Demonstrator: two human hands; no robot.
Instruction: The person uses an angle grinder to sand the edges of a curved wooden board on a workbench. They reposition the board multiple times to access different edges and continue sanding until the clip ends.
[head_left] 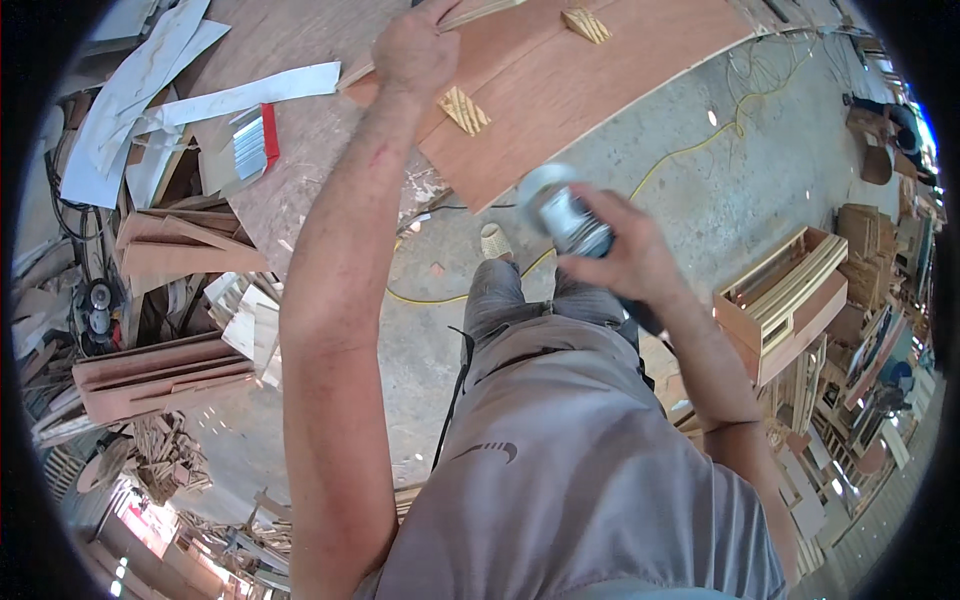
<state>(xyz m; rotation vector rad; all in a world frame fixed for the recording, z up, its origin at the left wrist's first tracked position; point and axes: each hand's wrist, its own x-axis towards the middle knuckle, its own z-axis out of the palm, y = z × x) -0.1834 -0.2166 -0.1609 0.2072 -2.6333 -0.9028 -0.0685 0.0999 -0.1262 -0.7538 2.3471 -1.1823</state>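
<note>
My right hand [632, 250] is wrapped round the body of an angle grinder [575, 222], held in the air over the floor in front of my legs. Its round disc [547, 185] is blurred and points away from me, apart from the wood. At the top edge my left hand [415, 52] closes over a narrow wooden strip [482, 12] on the workbench; its fingertips are partly cut off by the picture's edge. Beneath lies a reddish plywood panel [560, 110]. Two small wedge-shaped wood blocks [464, 111] with striped edges sit on it.
White strips [260, 95] and a silver-and-red box [254, 143] lie left on the bench. Wood offcuts [165, 370] are piled at left. A yellow cable [690, 142] crosses the concrete floor. At right stands a wooden box frame [785, 300]; another person [900, 125] is far right.
</note>
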